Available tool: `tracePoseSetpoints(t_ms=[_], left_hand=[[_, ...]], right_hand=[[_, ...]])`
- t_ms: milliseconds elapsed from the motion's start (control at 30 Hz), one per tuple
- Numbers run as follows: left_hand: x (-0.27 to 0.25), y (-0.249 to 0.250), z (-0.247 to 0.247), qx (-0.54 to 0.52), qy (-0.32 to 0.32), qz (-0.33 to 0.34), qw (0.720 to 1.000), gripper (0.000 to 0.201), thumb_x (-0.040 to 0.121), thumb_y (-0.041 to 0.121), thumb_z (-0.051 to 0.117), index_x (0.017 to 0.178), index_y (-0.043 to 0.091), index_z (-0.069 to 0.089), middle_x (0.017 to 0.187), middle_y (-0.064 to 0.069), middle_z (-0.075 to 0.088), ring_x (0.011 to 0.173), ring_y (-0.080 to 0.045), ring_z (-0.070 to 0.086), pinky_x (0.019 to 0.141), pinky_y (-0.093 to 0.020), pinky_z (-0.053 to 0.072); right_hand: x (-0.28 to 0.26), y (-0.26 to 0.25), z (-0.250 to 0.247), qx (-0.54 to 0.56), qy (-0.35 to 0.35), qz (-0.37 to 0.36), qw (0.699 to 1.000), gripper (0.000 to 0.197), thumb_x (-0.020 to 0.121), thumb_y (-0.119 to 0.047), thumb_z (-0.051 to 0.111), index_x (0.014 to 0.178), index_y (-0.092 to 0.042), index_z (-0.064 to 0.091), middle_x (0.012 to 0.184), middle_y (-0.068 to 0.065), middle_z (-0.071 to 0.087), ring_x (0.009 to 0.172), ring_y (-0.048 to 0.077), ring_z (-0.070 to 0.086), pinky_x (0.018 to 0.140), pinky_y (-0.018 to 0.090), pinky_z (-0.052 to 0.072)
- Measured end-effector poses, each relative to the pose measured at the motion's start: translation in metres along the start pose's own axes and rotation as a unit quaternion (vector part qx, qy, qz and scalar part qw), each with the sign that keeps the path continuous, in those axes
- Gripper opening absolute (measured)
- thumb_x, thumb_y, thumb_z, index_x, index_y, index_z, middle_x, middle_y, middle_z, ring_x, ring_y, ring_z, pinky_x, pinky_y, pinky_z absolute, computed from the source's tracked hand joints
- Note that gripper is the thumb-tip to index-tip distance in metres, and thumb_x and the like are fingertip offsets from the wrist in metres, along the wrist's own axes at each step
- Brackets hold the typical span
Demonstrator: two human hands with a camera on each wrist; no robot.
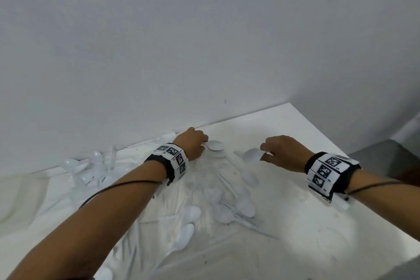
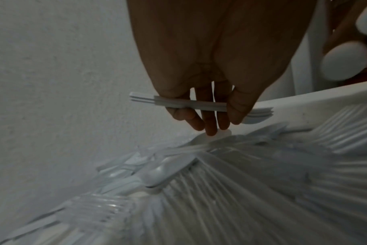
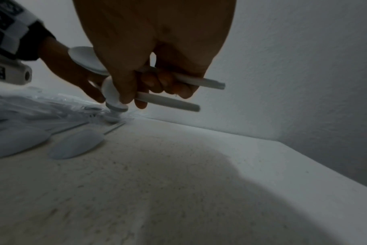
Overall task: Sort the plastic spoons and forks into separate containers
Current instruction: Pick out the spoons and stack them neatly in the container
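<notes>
head view: my left hand (image 1: 193,143) is at 12 o'clock on the white table (image 1: 295,223), close to the wall (image 1: 204,29); my right hand (image 1: 284,152) is at 1 o'clock. each has a spoon bowl showing past its fingers. a loose heap of cutlery (image 1: 227,202) spreads from 9 to 6 o'clock, too tangled to count. the table from 3 to 5 o'clock lies bare up to its edge.

left wrist view: my left hand (image 2: 203,92) curls fingers and thumb round a stack of white handles (image 2: 178,103), at least two, spoon bowls at the thumb end. a clear ribbed container (image 2: 251,190) sits below.

right wrist view: my right hand (image 3: 149,74) grips two spoons (image 3: 168,101), handles pointing to 3 o'clock. open tabletop runs to the wall at 2 o'clock.
</notes>
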State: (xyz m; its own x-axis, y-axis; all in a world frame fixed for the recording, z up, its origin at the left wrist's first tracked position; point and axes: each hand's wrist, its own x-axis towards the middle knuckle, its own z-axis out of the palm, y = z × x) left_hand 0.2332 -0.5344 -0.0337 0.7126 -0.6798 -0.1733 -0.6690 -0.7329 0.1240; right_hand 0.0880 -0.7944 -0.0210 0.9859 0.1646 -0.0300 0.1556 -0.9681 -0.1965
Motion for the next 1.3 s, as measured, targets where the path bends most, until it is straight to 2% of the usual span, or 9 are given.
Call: tracePoseSetpoints(t_ms=[133,300,400,567,667,733,967,1167,1300], left_hand=[[0.013,0.009,0.012,0.067,-0.033,-0.012,0.997,0.023,0.093,0.016,0.044,0.111,0.012,0.058,0.116,-0.007,0.058,0.116,-0.029,0.045,0.09,-0.037,0.04],[0.019,0.009,0.014,0.108,-0.032,-0.006,0.994,0.027,0.094,0.019,0.046,0.118,0.014,0.057,0.118,-0.007,0.059,0.116,-0.028,0.046,0.089,-0.036,0.04],[0.016,0.009,0.012,0.084,-0.006,-0.004,0.996,0.021,0.093,0.014,0.044,0.111,0.011,0.055,0.111,-0.01,0.06,0.11,-0.031,0.048,0.084,-0.037,0.04],[0.001,-0.001,-0.009,0.036,0.074,-0.011,0.997,0.018,0.092,0.01,0.041,0.109,0.004,0.047,0.096,-0.015,0.057,0.091,-0.033,0.049,0.074,-0.036,0.034],[-0.005,-0.02,-0.016,-0.03,0.04,-0.008,0.999,0.005,0.094,0.007,0.038,0.098,0.006,0.036,0.08,-0.01,0.05,0.073,-0.029,0.046,0.064,-0.033,0.032],[-0.01,-0.032,-0.019,-0.06,0.028,-0.014,0.998,0.006,0.093,0.006,0.038,0.097,0.006,0.034,0.074,-0.007,0.046,0.07,-0.028,0.045,0.062,-0.033,0.033],[-0.01,-0.041,-0.015,-0.007,0.044,-0.041,0.998,0.007,0.092,0.013,0.046,0.085,0.012,0.044,0.091,-0.013,0.062,0.085,-0.031,0.056,0.068,-0.034,0.042],[0.012,-0.031,-0.004,0.023,0.01,-0.035,0.999,0.014,0.09,0.013,0.051,0.099,0.008,0.06,0.109,-0.012,0.055,0.101,-0.03,0.056,0.079,-0.034,0.044],[0.019,-0.03,0.003,0.044,-0.024,-0.065,0.997,0.024,0.084,0.011,0.055,0.107,0.01,0.062,0.112,-0.011,0.053,0.103,-0.03,0.057,0.081,-0.035,0.048]], right_hand=[[-0.006,0.004,0.004,0.066,-0.015,0.028,0.997,0.018,0.097,-0.026,0.055,0.087,-0.01,0.056,0.083,-0.001,0.046,0.073,0.023,0.049,0.066,0.031,0.038],[-0.006,-0.005,0.005,0.093,-0.07,0.016,0.993,0.012,0.101,-0.016,0.039,0.09,-0.014,0.037,0.081,0.008,0.055,0.069,0.025,0.047,0.063,0.032,0.038],[0.001,-0.014,0.01,0.069,-0.089,-0.019,0.993,0.007,0.1,-0.017,0.042,0.103,-0.011,0.045,0.088,0.006,0.058,0.077,0.026,0.051,0.069,0.036,0.042],[0.019,-0.029,0.014,0.053,-0.111,-0.018,0.992,0.016,0.088,-0.015,0.052,0.102,-0.023,0.053,0.069,-0.018,0.044,0.076,0.019,0.043,0.068,0.026,0.03],[0.031,-0.039,0.012,0.03,-0.16,-0.034,0.986,0.032,0.085,-0.011,0.051,0.113,-0.025,0.057,0.09,-0.003,0.057,0.09,0.022,0.051,0.072,0.03,0.037],[0.038,-0.043,0.013,-0.013,-0.201,-0.043,0.979,0.042,0.084,-0.008,0.049,0.122,-0.025,0.054,0.106,0.004,0.053,0.098,0.024,0.052,0.075,0.03,0.037],[0.055,-0.044,0.018,-0.068,-0.237,-0.074,0.966,0.044,0.089,-0.009,0.052,0.13,-0.025,0.05,0.118,0.007,0.042,0.095,0.03,0.054,0.073,0.032,0.037],[0.049,-0.039,0.018,-0.134,-0.211,-0.111,0.962,0.032,0.094,-0.017,0.054,0.126,-0.021,0.05,0.121,0.008,0.042,0.076,0.028,0.049,0.071,0.034,0.042],[0.037,-0.03,0.018,-0.143,-0.198,-0.113,0.963,0.032,0.096,-0.017,0.052,0.128,-0.019,0.049,0.123,0.008,0.04,0.07,0.024,0.041,0.066,0.031,0.035]])
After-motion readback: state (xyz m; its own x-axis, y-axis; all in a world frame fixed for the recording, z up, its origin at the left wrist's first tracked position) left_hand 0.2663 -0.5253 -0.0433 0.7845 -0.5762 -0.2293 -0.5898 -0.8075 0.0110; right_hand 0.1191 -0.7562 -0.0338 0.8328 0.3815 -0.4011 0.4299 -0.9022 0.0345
